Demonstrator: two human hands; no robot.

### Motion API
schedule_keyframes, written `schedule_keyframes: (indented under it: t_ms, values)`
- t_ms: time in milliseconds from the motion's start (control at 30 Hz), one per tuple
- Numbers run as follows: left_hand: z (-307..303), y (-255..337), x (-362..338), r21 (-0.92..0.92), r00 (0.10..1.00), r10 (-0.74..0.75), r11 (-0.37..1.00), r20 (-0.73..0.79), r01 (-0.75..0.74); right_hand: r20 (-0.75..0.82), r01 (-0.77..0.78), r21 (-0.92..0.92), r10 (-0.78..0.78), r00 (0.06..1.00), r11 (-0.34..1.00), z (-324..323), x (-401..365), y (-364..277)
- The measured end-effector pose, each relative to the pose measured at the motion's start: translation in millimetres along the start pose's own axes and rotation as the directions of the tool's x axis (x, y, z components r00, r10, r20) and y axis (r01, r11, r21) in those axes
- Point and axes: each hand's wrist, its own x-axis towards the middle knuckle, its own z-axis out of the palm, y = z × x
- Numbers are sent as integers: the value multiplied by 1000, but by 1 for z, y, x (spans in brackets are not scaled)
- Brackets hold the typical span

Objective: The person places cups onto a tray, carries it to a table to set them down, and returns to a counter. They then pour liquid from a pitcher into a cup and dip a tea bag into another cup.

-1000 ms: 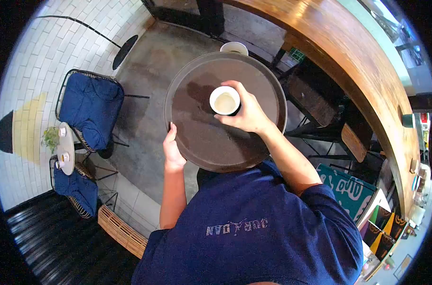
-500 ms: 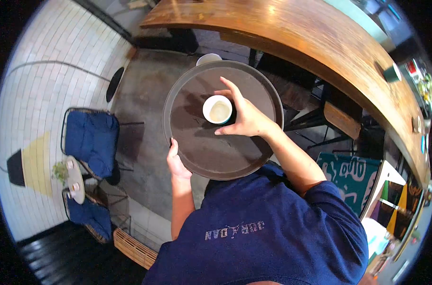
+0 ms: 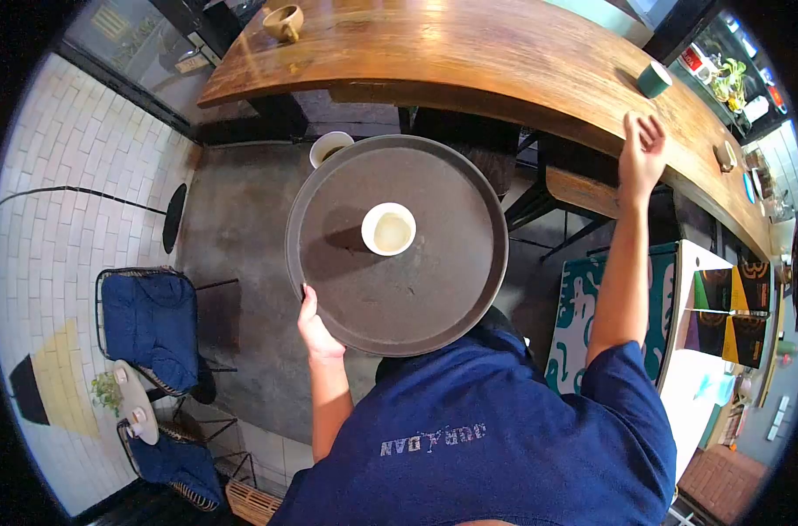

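Left hand (image 3: 315, 329) clasps the tray (image 3: 434, 272) bearing a cup (image 3: 388, 230); right hand (image 3: 641, 147) raised, fingers (image 3: 651, 127) spread, empty.

White brick-shaped tiles covered the wall (image 3: 66, 158) on the left, with a yellow painted patch (image 3: 66, 386) low down. Grey concrete floor (image 3: 232, 219) ran beside it. A long curved wooden bench (image 3: 469, 53) swept across the top, light glinting off its surface. By the wall, a blue-cushioned wire chair (image 3: 149, 324) and a second blue chair (image 3: 175, 465) flanked a small round side table (image 3: 140, 408). A wooden stool (image 3: 583, 188) sat under the bench, and a teal patterned board (image 3: 574, 307) stood nearby.
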Motion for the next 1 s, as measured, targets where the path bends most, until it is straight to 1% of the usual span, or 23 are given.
schedule_keyframes:
  t_ms: [33,100,167,200,267,300,367,400,433,500,533,567,600,633,700,767,833,867,933,967,1000]
  values:
    - [3,-4,-1,4,1000,5,1000,2,-5,-42,20,-98,-24,999,995,-11,26,14]
    - [7,-14,-2,-16,999,4,1000,-42,-5,-77,-114,-216,99,992,970,-25,76,48]
    - [25,-27,-9,-22,998,42,999,-50,-43,-118,-244,-320,218,969,915,-31,122,81]
    - [27,-31,-11,-19,997,69,997,-29,-69,-104,-236,-314,214,971,920,-28,143,96]
    - [42,-47,-18,-16,992,125,992,-6,-125,-160,-268,-521,216,963,810,-25,178,131]
    - [50,-54,-23,-19,991,135,991,-18,-135,-144,-262,-518,219,965,814,-25,189,148]
    - [64,-68,-32,-17,982,171,985,-80,-173,-30,-208,-466,219,975,860,-19,211,175]
    - [66,-77,-35,-22,980,186,982,-65,-188,36,-207,-308,229,973,929,-14,212,179]
    - [70,-86,-39,-31,978,193,980,-74,-196,124,-171,-135,188,974,976,-12,215,184]
    - [76,-102,-44,-44,959,227,970,-168,-238,46,-190,-266,209,977,945,-7,217,174]
    - [79,-109,-46,-57,955,239,966,-177,-252,122,-137,-212,166,979,968,-6,226,185]
    - [80,-115,-47,-73,958,230,967,-174,-245,98,-142,-176,161,982,974,-4,232,196]
    - [81,-119,-50,-87,960,220,967,-171,-237,33,-175,-192,184,982,966,0,231,193]
    - [81,-123,-51,-95,956,235,963,-177,-254,-35,-210,-204,208,978,956,2,227,186]
    - [75,-126,-52,-103,961,234,963,-147,-250,-29,-192,-208,190,981,959,6,218,167]
    - [71,-125,-56,-99,951,252,957,-181,-272,-17,-176,-222,177,984,959,8,209,146]
    - [68,-125,-62,-103,937,269,949,-224,-298,102,-73,-158,90,991,985,13,202,120]
    - [67,-123,-65,-126,941,270,946,-206,-299,157,-30,-86,43,987,996,16,194,104]
    - [54,-122,-70,-173,942,273,936,-195,-307,256,-36,-9,37,966,999,23,175,66]
    - [48,-122,-72,-178,934,291,928,-206,-328,304,-46,26,36,952,999,27,161,43]
    - [43,-121,-72,-199,921,299,915,-251,-352,350,-32,52,12,937,998,32,151,32]
